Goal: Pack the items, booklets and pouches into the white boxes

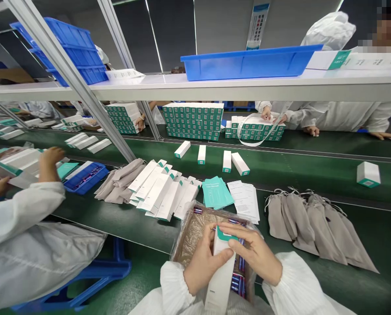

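Note:
A long white box (221, 280) with a green end flap is held upright and slightly tilted in front of me. My left hand (204, 258) wraps round its side, thumb across the front. My right hand (256, 247) lies over the top, fingers across the green flap and thumb against the box's edge. Behind and below the hands sits a plastic-lined carton (184, 234) with several blue and red batteries (238, 284) in it. Green manuals (217, 192), printed white sheets (244, 201) and a pile of flat white boxes (159, 192) lie just past the carton.
Grey drawstring pouches (313, 223) lie at right, more pouches (120, 179) at left. Finished-looking boxes (239, 163) rest on the green conveyor (297, 162). A shelf (156, 89) with a blue bin (248, 63) crosses overhead. A co-worker's sleeve (28, 210) is at left; others work opposite.

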### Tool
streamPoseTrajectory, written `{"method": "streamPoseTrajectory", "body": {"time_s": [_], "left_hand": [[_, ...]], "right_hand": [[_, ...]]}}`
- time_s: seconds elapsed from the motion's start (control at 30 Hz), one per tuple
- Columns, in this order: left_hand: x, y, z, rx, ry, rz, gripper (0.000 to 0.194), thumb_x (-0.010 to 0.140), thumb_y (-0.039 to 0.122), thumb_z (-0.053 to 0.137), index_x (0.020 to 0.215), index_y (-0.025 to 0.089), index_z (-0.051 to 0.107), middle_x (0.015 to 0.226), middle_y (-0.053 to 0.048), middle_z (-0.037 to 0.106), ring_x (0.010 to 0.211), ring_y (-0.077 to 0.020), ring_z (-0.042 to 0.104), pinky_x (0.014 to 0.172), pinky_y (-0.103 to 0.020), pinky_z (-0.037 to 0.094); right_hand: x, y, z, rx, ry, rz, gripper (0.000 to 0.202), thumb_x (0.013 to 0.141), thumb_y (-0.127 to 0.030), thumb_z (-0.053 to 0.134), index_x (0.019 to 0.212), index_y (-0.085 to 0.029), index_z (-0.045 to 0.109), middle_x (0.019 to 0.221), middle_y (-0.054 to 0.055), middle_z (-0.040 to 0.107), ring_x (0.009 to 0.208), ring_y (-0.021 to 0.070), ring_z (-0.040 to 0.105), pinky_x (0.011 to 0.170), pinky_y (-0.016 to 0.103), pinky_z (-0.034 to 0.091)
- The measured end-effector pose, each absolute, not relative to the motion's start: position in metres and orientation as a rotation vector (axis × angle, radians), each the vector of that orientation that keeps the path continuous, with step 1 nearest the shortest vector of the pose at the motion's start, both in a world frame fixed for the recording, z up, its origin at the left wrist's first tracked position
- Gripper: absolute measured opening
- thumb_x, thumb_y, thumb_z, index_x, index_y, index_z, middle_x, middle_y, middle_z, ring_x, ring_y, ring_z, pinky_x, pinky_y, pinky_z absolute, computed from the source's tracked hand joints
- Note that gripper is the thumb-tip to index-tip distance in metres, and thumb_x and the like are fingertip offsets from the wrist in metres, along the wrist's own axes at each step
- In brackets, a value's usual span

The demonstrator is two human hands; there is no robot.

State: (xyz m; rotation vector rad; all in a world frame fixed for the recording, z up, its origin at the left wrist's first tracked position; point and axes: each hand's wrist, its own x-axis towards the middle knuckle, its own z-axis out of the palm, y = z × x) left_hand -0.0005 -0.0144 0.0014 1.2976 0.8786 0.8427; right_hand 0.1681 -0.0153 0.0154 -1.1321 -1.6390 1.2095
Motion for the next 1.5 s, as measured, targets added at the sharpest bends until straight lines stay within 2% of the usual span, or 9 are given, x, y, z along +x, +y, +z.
{"method": "streamPoseTrajectory", "body": {"time_s": [0.13,0.3,0.5,0.73,0.87,1.07,1.2,1.33,1.5], "left_hand": [[-0.001,-0.013,0.008,1.435,0.931,0.829,0.050,0.079,0.041,0.063,0.119,0.020,0.041,0.120,-0.009,0.057,0.114,-0.0245,0.052,0.098,-0.040,0.040],[0.001,-0.011,0.010,1.484,1.015,0.777,0.042,0.077,0.038,0.066,0.110,0.018,0.049,0.108,-0.008,0.063,0.099,-0.0247,0.058,0.087,-0.039,0.045],[0.000,-0.010,0.009,1.513,1.010,0.765,0.047,0.072,0.027,0.069,0.114,0.019,0.048,0.111,-0.008,0.063,0.101,-0.0254,0.058,0.087,-0.038,0.044],[-0.001,-0.006,0.007,1.466,0.883,0.769,0.051,0.075,0.036,0.067,0.118,0.018,0.046,0.120,-0.011,0.057,0.107,-0.0260,0.055,0.089,-0.039,0.043],[-0.003,-0.003,0.002,1.392,0.829,0.760,0.050,0.075,0.045,0.067,0.113,0.018,0.047,0.112,-0.009,0.059,0.101,-0.0238,0.056,0.086,-0.037,0.043],[0.000,-0.005,-0.017,1.225,0.790,0.736,0.049,0.073,0.050,0.068,0.105,0.019,0.047,0.095,-0.003,0.058,0.088,-0.0186,0.056,0.077,-0.030,0.044],[-0.002,0.004,-0.020,1.209,0.763,0.694,0.052,0.074,0.043,0.069,0.113,0.021,0.043,0.103,-0.004,0.059,0.093,-0.0186,0.058,0.081,-0.031,0.045],[-0.008,0.029,-0.007,1.430,0.764,0.567,0.059,0.075,0.030,0.067,0.128,0.023,0.041,0.117,-0.008,0.058,0.100,-0.0211,0.058,0.082,-0.033,0.047],[-0.011,0.066,0.012,1.456,0.839,0.479,0.065,0.062,0.021,0.074,0.124,0.026,0.053,0.111,-0.004,0.063,0.087,-0.0197,0.061,0.074,-0.032,0.050]], "right_hand": [[0.163,-0.022,0.013,-1.171,-1.626,1.194,0.032,0.084,-0.043,0.056,0.110,-0.029,0.068,0.127,0.008,0.060,0.122,0.0276,0.050,0.107,0.052,0.033],[0.157,-0.023,0.016,-1.145,-1.340,1.312,0.036,0.078,-0.041,0.065,0.110,-0.026,0.066,0.125,0.009,0.062,0.120,0.0270,0.052,0.105,0.047,0.038],[0.157,-0.019,0.030,-1.111,-1.082,1.446,0.028,0.069,-0.043,0.073,0.084,-0.024,0.061,0.115,0.009,0.067,0.112,0.0254,0.058,0.097,0.044,0.046],[0.159,-0.018,0.028,-1.185,-1.085,1.441,0.026,0.067,-0.046,0.073,0.077,-0.024,0.066,0.114,0.008,0.068,0.111,0.0271,0.059,0.098,0.044,0.045],[0.166,-0.023,0.015,-1.198,-1.376,1.282,0.024,0.079,-0.045,0.062,0.093,-0.027,0.073,0.120,0.008,0.065,0.118,0.0266,0.055,0.104,0.046,0.040],[0.181,-0.026,0.003,-1.209,-1.719,1.174,0.029,0.087,-0.038,0.054,0.114,-0.032,0.065,0.129,0.006,0.058,0.121,0.0256,0.051,0.106,0.051,0.036],[0.179,-0.026,-0.008,-1.216,-1.713,1.114,0.028,0.087,-0.038,0.053,0.110,-0.033,0.067,0.127,0.006,0.060,0.122,0.0264,0.050,0.105,0.052,0.036],[0.167,-0.027,-0.023,-1.275,-1.532,1.159,0.040,0.087,-0.040,0.052,0.127,-0.034,0.055,0.139,0.002,0.049,0.133,0.0253,0.037,0.112,0.049,0.028],[0.167,-0.021,-0.037,-1.200,-1.055,1.217,0.056,0.083,-0.046,0.058,0.135,-0.033,0.043,0.145,0.003,0.041,0.128,0.0266,0.044,0.106,0.043,0.040]]}}
